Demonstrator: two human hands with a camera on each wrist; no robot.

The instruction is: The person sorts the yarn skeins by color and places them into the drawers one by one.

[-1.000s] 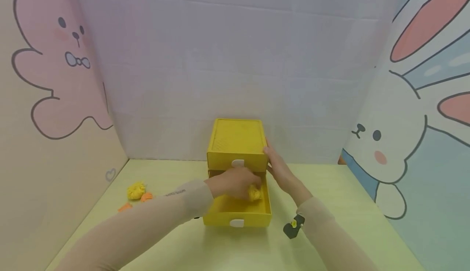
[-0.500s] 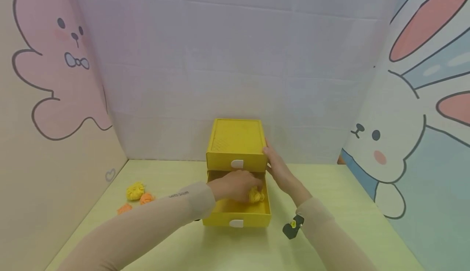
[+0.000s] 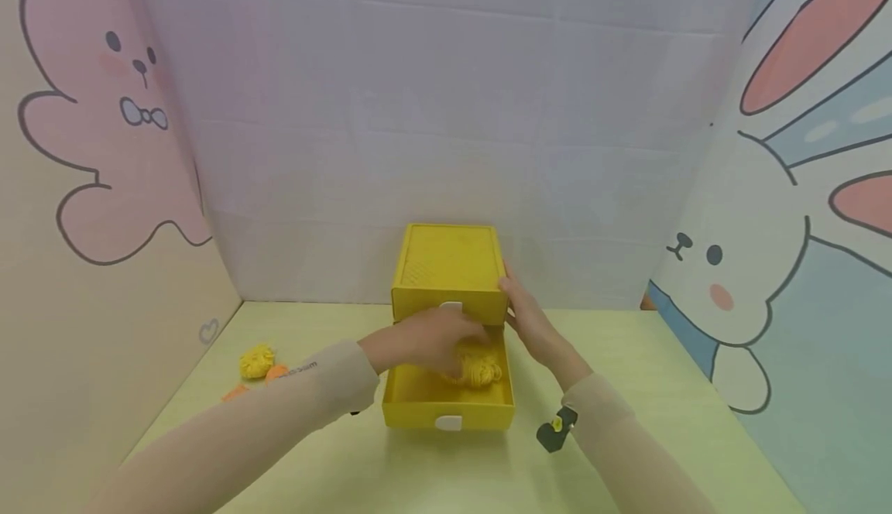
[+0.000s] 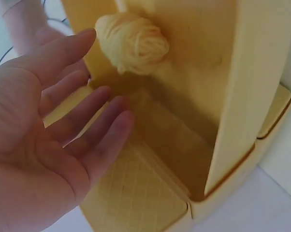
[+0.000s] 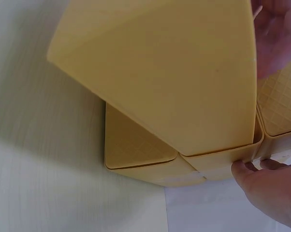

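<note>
A small yellow drawer unit (image 3: 453, 257) stands on the table, its lower drawer (image 3: 418, 416) pulled out. Inside that drawer, toward its right side, lies a ball of yellow yarn (image 3: 482, 371). My left hand (image 3: 425, 341) hovers over the drawer with loosely spread fingers; in the left wrist view its thumb tip is very close to the yarn ball (image 4: 134, 44), and nothing is in the palm. Against the right side of the unit rests my right hand (image 3: 536, 330), its fingertips touching the wall, as the right wrist view also shows.
Another yellow yarn ball (image 3: 257, 361) and two orange pieces, one of them (image 3: 276, 372) beside it, lie at the left of the table, partly behind my left sleeve. Printed cloth walls enclose the table at the back and both sides.
My left hand has let go of the yellow yarn ball in the drawer and drawn back slightly to the left, its fingers opening. The right hand has stayed against the unit.
</note>
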